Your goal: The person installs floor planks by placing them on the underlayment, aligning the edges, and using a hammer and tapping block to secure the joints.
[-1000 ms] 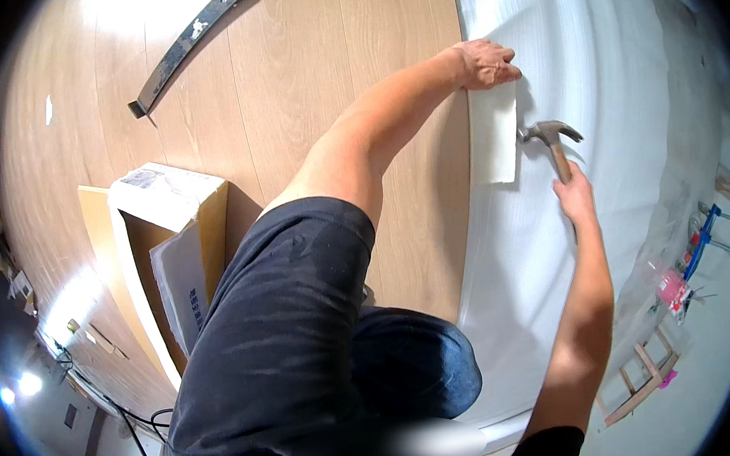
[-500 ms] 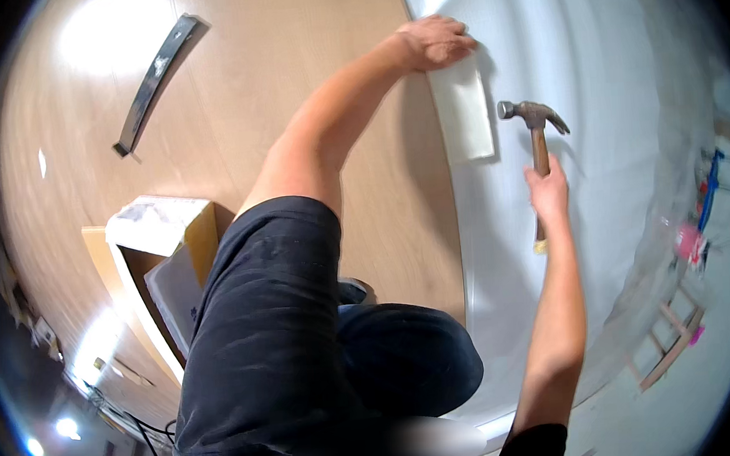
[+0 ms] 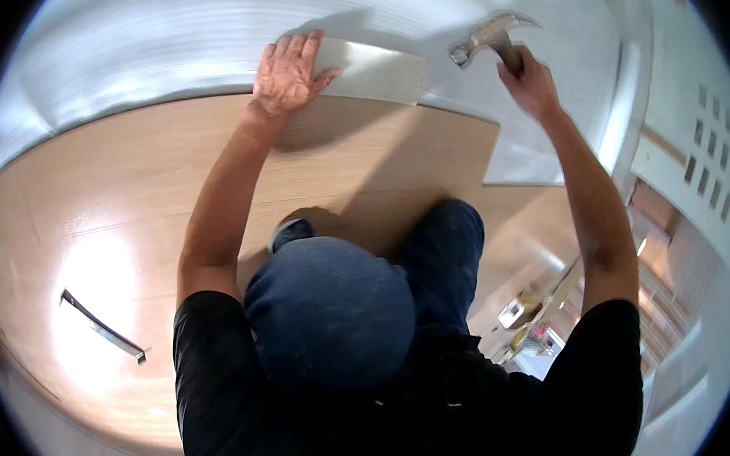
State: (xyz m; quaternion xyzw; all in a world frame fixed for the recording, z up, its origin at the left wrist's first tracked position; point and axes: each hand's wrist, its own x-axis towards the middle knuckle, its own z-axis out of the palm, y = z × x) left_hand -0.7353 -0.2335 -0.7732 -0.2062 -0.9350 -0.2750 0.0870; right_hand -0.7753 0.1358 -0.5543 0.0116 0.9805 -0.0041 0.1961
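The dark metal bar (image 3: 102,329), earlier upper left, now shows lower left; at upper centre the left hand (image 3: 289,78) lies flat on the white strip (image 3: 379,72), now crosswise; upper right, the right hand (image 3: 532,86) grips the hammer (image 3: 491,35).

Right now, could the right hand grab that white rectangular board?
Probably not without putting something down: the right hand is holding the claw hammer. Otherwise the way looks free, with the white rectangular board uncovered at its right end.
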